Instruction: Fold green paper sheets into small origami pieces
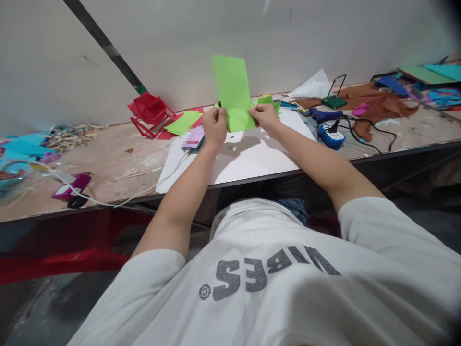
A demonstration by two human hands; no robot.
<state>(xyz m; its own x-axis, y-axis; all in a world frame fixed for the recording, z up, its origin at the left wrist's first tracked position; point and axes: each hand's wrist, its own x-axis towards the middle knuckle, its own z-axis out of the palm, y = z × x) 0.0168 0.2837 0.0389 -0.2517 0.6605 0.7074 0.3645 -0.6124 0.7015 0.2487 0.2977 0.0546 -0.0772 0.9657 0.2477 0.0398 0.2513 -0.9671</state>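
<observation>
Green paper (234,91) spans left grip (215,126) to right grip (265,117).

1. Paper sheet (232,91): plain bright green.
2. Board (270,163): white.
3. Small model (149,111), left: red.
4. Glue gun (327,115), right: dark blue.
5. Power socket (333,138): blue and white.
6. T-shirt (173,302): white, dark grey lettering (226,279).
7. Tabletop (108,154): pale brown.

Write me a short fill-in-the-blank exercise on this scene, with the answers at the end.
1. The left hand and right hand hold a ____ sheet of paper.
2. The small chair-shaped model is ____.
3. The shirt bears the word ____.
4. The glue gun lies nearer the ____ hand.

Missing words: green; red; VIBES; right.
</observation>
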